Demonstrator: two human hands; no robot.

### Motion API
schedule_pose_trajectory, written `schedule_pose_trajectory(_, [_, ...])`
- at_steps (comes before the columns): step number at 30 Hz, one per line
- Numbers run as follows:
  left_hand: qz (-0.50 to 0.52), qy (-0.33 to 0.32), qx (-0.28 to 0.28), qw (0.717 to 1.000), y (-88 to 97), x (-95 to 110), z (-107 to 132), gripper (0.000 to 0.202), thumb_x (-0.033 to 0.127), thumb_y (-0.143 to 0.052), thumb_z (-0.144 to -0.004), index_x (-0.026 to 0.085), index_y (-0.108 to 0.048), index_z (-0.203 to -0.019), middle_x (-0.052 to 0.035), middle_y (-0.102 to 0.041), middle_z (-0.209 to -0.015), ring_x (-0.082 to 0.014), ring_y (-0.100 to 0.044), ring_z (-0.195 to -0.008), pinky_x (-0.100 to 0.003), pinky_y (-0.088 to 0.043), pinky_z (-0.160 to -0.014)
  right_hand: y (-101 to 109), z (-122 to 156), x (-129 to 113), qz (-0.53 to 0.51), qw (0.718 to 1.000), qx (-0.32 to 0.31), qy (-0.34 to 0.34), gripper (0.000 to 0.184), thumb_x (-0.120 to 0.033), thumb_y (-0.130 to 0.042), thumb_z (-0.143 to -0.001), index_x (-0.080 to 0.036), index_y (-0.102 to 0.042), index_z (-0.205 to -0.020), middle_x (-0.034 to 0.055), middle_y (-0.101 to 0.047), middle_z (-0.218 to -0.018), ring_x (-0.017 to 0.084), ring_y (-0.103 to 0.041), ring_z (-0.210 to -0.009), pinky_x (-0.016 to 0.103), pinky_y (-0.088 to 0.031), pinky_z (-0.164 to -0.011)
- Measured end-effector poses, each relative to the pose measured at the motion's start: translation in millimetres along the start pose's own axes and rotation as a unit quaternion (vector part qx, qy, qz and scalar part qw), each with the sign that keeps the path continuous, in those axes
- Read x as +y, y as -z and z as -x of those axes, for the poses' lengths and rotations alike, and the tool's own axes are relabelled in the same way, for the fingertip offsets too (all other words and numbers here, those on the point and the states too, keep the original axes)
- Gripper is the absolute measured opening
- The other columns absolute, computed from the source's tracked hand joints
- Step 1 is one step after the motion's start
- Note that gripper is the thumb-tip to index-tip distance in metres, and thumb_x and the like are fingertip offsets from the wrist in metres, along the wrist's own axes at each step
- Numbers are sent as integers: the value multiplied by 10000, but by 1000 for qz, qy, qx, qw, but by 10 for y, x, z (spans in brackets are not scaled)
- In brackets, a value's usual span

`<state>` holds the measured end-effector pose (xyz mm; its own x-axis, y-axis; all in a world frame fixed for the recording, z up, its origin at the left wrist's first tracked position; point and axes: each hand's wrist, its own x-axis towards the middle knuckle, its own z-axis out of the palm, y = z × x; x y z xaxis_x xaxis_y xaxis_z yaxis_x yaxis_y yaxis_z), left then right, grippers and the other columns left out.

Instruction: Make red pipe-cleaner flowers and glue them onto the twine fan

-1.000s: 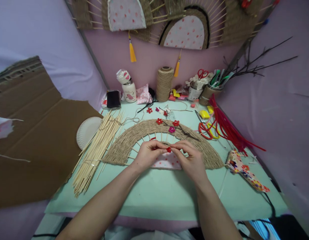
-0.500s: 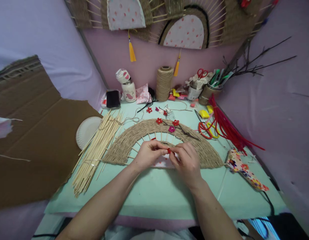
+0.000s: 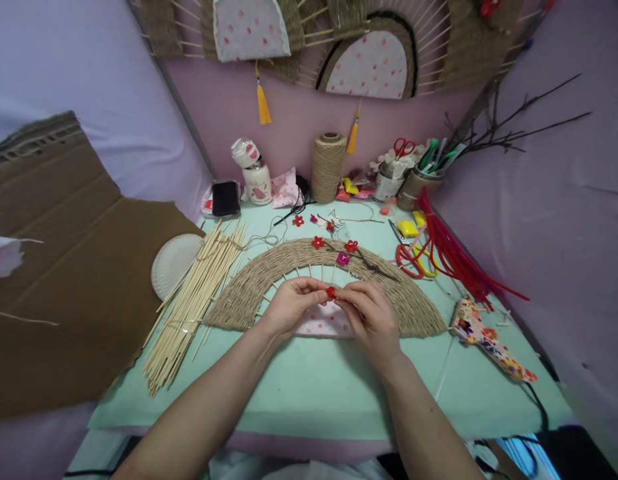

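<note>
Between the fingertips of both hands is a small red pipe-cleaner flower (image 3: 331, 293), partly covered by the fingers. My left hand (image 3: 295, 305) pinches it from the left, and my right hand (image 3: 369, 312) pinches it from the right. Both are held over a half-round fan (image 3: 243, 288) of woven twine and thin sticks, whose spotted white centre (image 3: 321, 322) shows below the fingers. On the fan's upper band lie a dark twig (image 3: 373, 267), red flowers (image 3: 317, 243) and a magenta flower (image 3: 343, 259).
A bundle of thin sticks (image 3: 189, 313) and a white paper plate (image 3: 171, 263) lie left. To the right are scissors (image 3: 411, 260), red pipe cleaners (image 3: 453, 257) and a flower-patterned glue gun (image 3: 489, 339) with a cord. A twine spool (image 3: 329, 168) stands behind.
Both hands have shifted slightly, raising the red flower a little and to the left. More of the red flower and the spotted fan centre shows now.
</note>
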<state>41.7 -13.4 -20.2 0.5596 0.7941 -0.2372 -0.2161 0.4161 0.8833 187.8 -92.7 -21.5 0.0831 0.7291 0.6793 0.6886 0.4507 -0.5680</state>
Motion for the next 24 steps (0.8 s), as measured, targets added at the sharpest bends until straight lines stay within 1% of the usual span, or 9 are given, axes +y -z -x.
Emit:
schedule_pose_trajectory(7, [-23,30,-1,999,6,-2,12,228,245,-840,-539,136,-719,-699,-15,-684,-643,-90,-580,-601,-224,-439,-640,-10,-6,-8,40,999,-25,12,144,-103,-496,-898,-207,-587,-938,60,-590,-870,197,-517,-823,353,-429,-720])
schedule_pose_trajectory(10, [-30,35,-16,999,17,-7,17,225,247,-833,-553,136,-719,-712,-34,-705,-673,-110,-607,-631,-232,-445,-650,-8,-15,-19,69,997,-40,14,115,-115,-487,-904,-197,-567,-889,62,-582,-842,198,-495,-792,347,-420,-700])
schedule_pose_trajectory(13, [-48,34,-35,998,21,-2,21,198,238,-822,-572,137,-722,-709,-44,-716,-692,-117,-617,-645,-236,-450,-656,7,-14,-19,97,993,-68,17,131,-113,-473,-904,-189,-562,-845,66,-576,-817,202,-483,-768,342,-410,-670])
schedule_pose_trajectory(15, [-61,34,-43,997,20,10,23,180,235,-815,-583,139,-724,-704,-45,-719,-699,-114,-615,-643,-233,-451,-653,16,-8,-16,103,992,-74,16,133,-120,-477,-902,-190,-569,-836,65,-580,-810,204,-486,-761,343,-407,-661])
schedule_pose_trajectory(20, [-73,37,-45,996,20,52,27,188,248,-816,-579,146,-726,-708,-41,-718,-697,-117,-615,-640,-241,-458,-653,15,6,-20,39,999,-22,-4,108,-126,-532,-882,-210,-597,-900,47,-597,-843,190,-532,-804,343,-430,-722])
schedule_pose_trajectory(22, [-79,42,-45,995,21,70,31,193,248,-818,-569,143,-724,-703,-40,-714,-686,-119,-612,-631,-246,-459,-651,17,0,-29,2,999,-10,-35,90,-138,-554,-872,-213,-603,-878,39,-593,-836,181,-546,-805,329,-438,-721])
schedule_pose_trajectory(24, [-87,53,-46,994,24,89,36,190,246,-815,-567,141,-719,-694,-35,-707,-672,-116,-604,-613,-246,-456,-638,27,-13,-37,-46,995,-18,-86,78,-160,-570,-864,-211,-609,-820,29,-591,-802,169,-555,-775,306,-439,-686])
